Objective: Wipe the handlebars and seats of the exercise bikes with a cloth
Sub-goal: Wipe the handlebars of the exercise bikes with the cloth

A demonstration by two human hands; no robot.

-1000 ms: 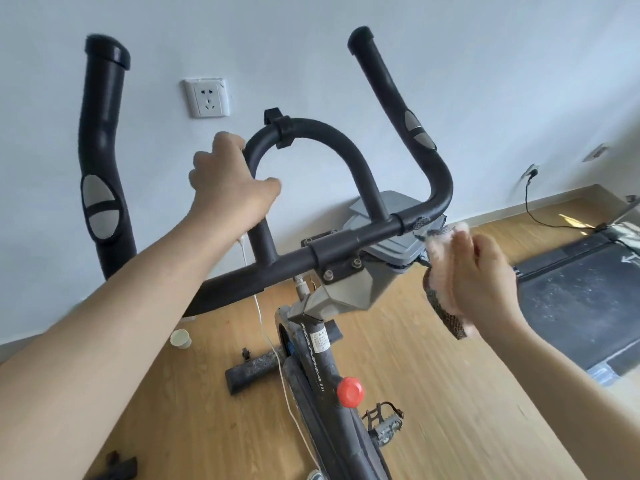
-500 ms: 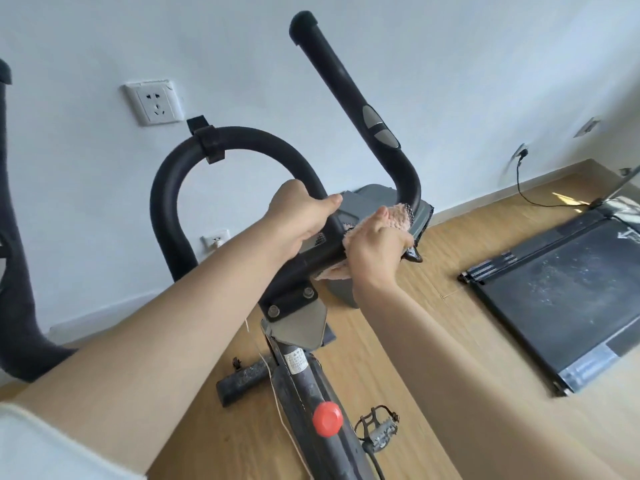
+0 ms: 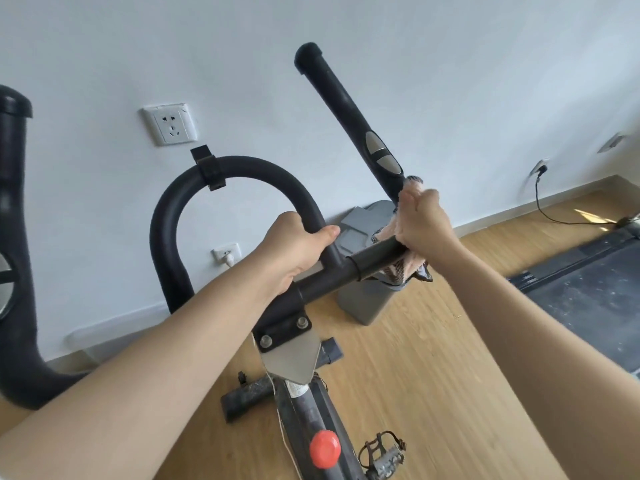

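Pink fluffy cloth (image 3: 388, 230), seemingly brown-checked beneath, bunched around black handlebar (image 3: 374, 259)

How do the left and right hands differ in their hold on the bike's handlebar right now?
The left hand grips the centre loop bare, just above the crossbar; the right hand holds a pink cloth between palm and bar. The left hand sits near the middle, the right hand further out, at the bend where the right horn rises. Both are curled round black handlebar tubing.
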